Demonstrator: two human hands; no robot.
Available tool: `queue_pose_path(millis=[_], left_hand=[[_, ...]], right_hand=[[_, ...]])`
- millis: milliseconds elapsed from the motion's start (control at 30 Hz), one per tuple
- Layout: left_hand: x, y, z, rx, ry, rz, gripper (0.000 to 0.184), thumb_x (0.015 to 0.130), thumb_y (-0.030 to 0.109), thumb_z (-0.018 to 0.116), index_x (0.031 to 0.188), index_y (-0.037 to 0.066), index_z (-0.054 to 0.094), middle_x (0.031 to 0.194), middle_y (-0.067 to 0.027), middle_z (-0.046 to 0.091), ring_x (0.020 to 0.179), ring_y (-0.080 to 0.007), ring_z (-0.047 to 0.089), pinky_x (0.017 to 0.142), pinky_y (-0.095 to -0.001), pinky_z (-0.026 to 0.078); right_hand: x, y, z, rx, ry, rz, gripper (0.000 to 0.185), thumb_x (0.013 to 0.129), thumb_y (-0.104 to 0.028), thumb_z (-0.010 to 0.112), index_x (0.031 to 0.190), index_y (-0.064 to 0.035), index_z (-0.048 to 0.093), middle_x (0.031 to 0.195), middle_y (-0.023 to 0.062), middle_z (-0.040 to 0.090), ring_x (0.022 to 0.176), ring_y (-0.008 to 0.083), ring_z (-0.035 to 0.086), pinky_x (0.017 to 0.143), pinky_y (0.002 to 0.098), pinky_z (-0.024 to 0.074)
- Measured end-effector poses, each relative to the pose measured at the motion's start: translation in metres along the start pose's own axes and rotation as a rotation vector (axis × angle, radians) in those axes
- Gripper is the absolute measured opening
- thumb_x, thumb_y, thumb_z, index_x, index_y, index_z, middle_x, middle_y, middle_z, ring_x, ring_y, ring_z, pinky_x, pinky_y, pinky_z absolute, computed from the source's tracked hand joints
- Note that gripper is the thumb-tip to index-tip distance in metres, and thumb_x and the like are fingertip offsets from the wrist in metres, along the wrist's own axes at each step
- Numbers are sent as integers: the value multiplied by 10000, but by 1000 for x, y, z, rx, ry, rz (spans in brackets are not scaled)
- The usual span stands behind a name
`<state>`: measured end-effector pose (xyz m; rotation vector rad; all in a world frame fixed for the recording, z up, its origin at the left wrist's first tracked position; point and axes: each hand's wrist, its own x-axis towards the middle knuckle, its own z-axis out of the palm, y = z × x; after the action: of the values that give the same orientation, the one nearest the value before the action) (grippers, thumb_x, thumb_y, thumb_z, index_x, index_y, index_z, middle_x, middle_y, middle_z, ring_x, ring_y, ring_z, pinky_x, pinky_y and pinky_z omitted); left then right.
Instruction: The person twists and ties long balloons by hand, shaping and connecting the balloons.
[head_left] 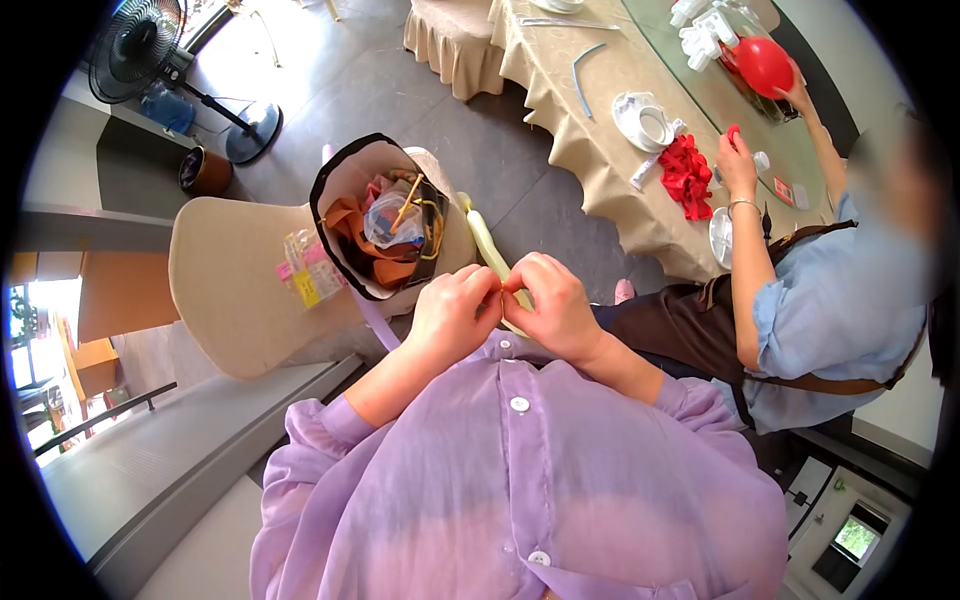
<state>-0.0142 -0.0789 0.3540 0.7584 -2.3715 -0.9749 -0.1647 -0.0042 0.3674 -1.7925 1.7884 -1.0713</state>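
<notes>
My left hand and my right hand meet in front of my chest, fingertips pinched together. A long, thin pale yellow balloon runs up from between them, away from me. Its near end is mostly hidden by my fingers, which are closed on it. A small part of the pale balloon shows below the fingertips. Just beyond my left hand, an open bag with a black rim stands on a beige chair. Inside the bag are orange and brown pieces and a clear plastic bag.
To the right, another person in a blue shirt holds a red balloon over a cloth-covered table. Red deflated balloons and white tape rolls lie there. A black fan stands at far left.
</notes>
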Motion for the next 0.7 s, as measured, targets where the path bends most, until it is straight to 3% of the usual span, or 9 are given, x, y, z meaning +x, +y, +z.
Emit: queue_pose_path(millis=[167, 233, 300, 433, 467, 533, 600, 700], left_hand=[[13, -2, -9, -202, -92, -2, 92, 734, 45, 629, 786, 16, 559, 695, -70, 551, 568, -171, 539, 530, -288, 441], [15, -5, -12, -454, -219, -125, 80, 737, 35, 607, 794, 4, 560, 682, -36, 531, 589, -103, 506, 538, -256, 421], [16, -10, -15, -548, -270, -159, 76, 746, 37, 598, 803, 2, 561, 682, -15, 528, 602, -87, 501, 548, -245, 419], [19, -14, -17, -808, -362, -272, 61, 767, 44, 581, 814, 9, 563, 684, 25, 526, 611, -60, 486, 554, -213, 404], [19, -16, -18, -809, -361, -274, 61, 767, 44, 581, 814, 9, 563, 684, 25, 526, 611, -60, 486, 554, -213, 404], [19, -21, -19, -977, -466, -533, 51, 767, 45, 577, 809, 18, 564, 679, 26, 527, 582, -50, 471, 523, -195, 378], [18, -20, -18, -999, -459, -585, 43, 767, 45, 575, 799, 20, 563, 668, 20, 527, 566, -47, 466, 510, -192, 366], [20, -20, -17, -995, -438, -633, 31, 769, 45, 571, 784, 21, 559, 647, 11, 527, 540, -49, 466, 490, -189, 354]], right_hand=[[5, -1, -9, 39, -32, -14, 142, 687, -56, 642, 759, -30, 523, 752, 101, 545, 729, 277, 549, 658, 362, 445], [7, 2, -14, 70, -54, -21, 136, 685, -15, 636, 765, -24, 526, 751, 93, 547, 716, 253, 554, 638, 333, 444], [9, 9, -17, 276, -183, 41, 125, 702, -18, 627, 793, -22, 542, 782, 85, 556, 732, 211, 555, 654, 300, 442], [12, 19, -17, 654, -306, 168, 92, 712, -54, 610, 777, -21, 553, 794, 99, 575, 764, 245, 558, 696, 324, 451], [12, 17, -17, 640, -293, 187, 92, 714, -54, 612, 780, -21, 558, 787, 100, 578, 767, 256, 561, 705, 332, 451], [15, 10, -18, 630, -285, 202, 92, 715, -55, 615, 782, -20, 562, 780, 102, 580, 770, 267, 565, 714, 341, 451], [15, 0, -20, 167, -232, 38, 102, 707, -70, 633, 769, -27, 565, 764, 103, 580, 768, 287, 566, 745, 359, 447], [15, -10, -15, -95, -52, -154, 111, 697, -60, 648, 779, -44, 575, 737, 87, 568, 707, 258, 546, 769, 358, 453]])
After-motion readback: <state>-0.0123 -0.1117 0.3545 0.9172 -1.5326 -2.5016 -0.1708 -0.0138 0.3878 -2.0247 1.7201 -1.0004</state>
